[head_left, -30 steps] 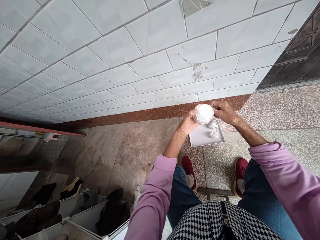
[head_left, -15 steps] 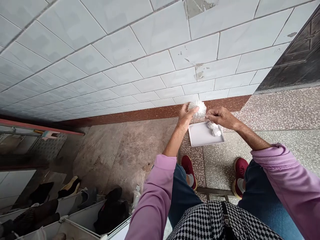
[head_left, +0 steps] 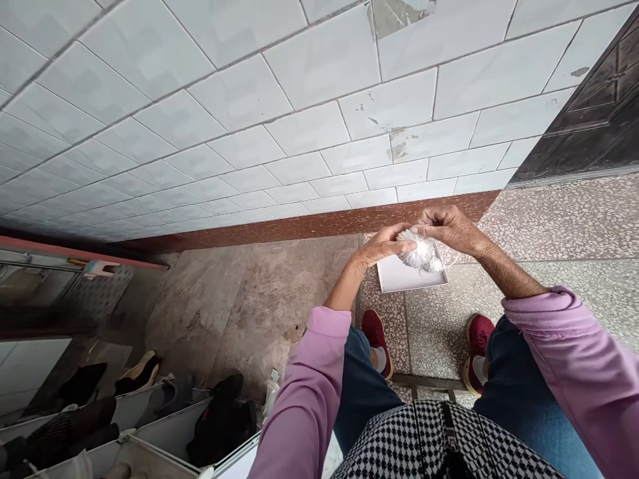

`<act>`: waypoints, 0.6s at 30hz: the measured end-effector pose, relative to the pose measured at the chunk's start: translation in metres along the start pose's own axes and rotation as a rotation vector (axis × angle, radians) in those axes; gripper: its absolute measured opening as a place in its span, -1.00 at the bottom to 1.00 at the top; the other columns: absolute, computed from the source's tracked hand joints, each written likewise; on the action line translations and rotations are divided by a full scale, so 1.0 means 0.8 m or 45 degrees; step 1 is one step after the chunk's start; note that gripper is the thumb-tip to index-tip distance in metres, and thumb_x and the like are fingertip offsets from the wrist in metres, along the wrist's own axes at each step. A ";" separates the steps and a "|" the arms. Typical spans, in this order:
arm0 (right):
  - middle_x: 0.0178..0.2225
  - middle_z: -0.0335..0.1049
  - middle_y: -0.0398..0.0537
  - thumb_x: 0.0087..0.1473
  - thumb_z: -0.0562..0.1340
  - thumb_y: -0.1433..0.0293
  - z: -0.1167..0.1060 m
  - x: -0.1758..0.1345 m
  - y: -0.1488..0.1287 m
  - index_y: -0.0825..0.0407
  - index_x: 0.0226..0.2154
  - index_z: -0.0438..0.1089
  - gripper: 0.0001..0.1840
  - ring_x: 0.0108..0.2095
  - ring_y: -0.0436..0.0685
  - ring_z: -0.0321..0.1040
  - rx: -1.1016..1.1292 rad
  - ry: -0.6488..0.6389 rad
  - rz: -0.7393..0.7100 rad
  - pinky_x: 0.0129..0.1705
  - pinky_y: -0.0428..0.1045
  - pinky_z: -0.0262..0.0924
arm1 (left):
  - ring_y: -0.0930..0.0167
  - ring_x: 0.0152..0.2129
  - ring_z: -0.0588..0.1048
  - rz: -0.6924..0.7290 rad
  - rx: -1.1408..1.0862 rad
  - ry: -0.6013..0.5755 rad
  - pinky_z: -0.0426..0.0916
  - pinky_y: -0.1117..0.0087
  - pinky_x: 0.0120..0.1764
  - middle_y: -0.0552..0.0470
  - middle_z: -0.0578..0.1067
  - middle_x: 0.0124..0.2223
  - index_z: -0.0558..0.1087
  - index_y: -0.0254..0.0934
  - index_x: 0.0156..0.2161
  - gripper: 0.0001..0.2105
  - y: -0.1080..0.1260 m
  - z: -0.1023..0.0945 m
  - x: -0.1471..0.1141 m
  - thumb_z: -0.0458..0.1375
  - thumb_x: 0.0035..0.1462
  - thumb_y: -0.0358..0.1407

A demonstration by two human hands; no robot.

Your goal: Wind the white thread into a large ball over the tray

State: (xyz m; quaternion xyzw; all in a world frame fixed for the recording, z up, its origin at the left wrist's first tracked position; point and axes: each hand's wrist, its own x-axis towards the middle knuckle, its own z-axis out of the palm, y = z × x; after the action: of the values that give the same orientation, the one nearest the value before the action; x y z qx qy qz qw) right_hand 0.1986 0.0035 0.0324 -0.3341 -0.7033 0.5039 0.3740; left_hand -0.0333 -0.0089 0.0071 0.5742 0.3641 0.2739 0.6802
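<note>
My left hand (head_left: 385, 247) is closed around a white, ribbed, round ball of yarn (head_left: 418, 251), its thumb across the near face and its fingers behind. My right hand (head_left: 446, 227) is at the ball's upper right edge, with thumb and fingers pinched together. A thin white strand loops out below that hand. Beneath the ball, a shallow pale tray (head_left: 392, 278) lies on the floor. Inside its right side sits a smaller white bundle (head_left: 436, 265), partly covered by the ball.
A white tiled wall (head_left: 304, 133) with a brown base rises in front. My red shoes (head_left: 377, 336) stand on the speckled floor, near a dark metal bar (head_left: 424, 381). At lower left are open white bins (head_left: 164, 426) holding dark shoes and cloth. A dark door (head_left: 594, 113) is at upper right.
Both hands have come closer together. The yarn ball has moved right and down, over the tray, and tilted. My right hand has moved slightly up and right, onto the ball's edge.
</note>
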 end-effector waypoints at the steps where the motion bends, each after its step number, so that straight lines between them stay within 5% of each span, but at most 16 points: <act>1: -0.55 0.13 -0.25 0.17 0.48 -0.22 0.000 0.001 0.001 -0.04 -0.54 0.29 -0.30 -0.50 -0.02 0.00 0.000 0.007 0.007 -0.46 0.01 -0.09 | 0.21 -0.07 0.60 0.004 -0.015 0.015 0.48 0.16 0.02 -0.11 0.67 0.00 0.65 -0.21 0.07 -0.41 0.000 0.002 0.000 0.53 -0.01 0.05; 7: -0.55 0.14 -0.27 0.16 0.49 -0.19 -0.005 0.008 0.016 -0.05 -0.49 0.31 -0.35 -0.50 -0.01 -0.02 0.051 0.075 0.035 -0.46 0.00 -0.07 | 0.06 0.00 0.65 -0.023 -0.333 -0.003 0.52 0.18 -0.07 -0.17 0.70 -0.03 0.67 -0.22 0.02 -0.30 0.005 0.014 0.000 0.57 -0.23 0.10; 12: -0.55 0.23 -0.22 0.27 0.38 -0.05 -0.007 0.014 0.030 -0.04 -0.45 0.35 -0.50 -0.50 0.01 0.07 -0.118 0.208 0.067 -0.40 0.02 0.01 | -0.04 0.25 0.55 0.068 -0.613 0.269 0.54 0.07 0.16 -0.20 0.69 0.08 0.61 -0.24 0.02 -0.27 0.010 0.013 0.005 0.57 -0.23 0.12; 18: -0.50 0.36 -0.12 0.34 0.27 0.28 0.004 0.012 0.037 -0.06 -0.49 0.26 -0.64 -0.44 0.10 0.24 -0.504 0.088 0.045 -0.26 0.07 0.07 | -0.01 0.43 0.40 0.138 -0.835 0.554 0.46 0.03 0.30 -0.17 0.64 0.17 0.55 -0.24 0.03 -0.44 0.011 0.006 0.015 0.50 -0.05 -0.04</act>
State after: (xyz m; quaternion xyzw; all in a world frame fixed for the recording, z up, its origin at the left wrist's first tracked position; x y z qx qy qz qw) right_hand 0.1939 0.0185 0.0053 -0.4305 -0.7693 0.3505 0.3163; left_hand -0.0221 -0.0007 0.0139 0.2736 0.3622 0.5262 0.7191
